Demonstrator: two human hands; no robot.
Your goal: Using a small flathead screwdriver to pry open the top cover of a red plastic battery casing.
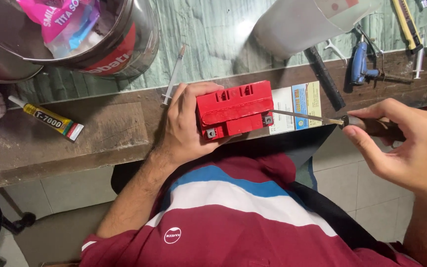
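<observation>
Head view | glue tube (54, 120) on table (109, 131) | left hand (186, 123) grips red battery (234, 109) at table edge | screwdriver (307, 117) tip at right terminal, left seemingly untouched | right hand (406, 143) closed on handle

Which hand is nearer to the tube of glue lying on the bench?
Left. The left hand grips the red battery, with the glue tube lying further to its left on the bench. The right hand holds the screwdriver on the battery's far side.

The left hand (184, 123) steadies a red battery (234, 109) on the surface (105, 128) while the right hand (406, 143) holds a screwdriver (322, 118) against its terminal.
</observation>
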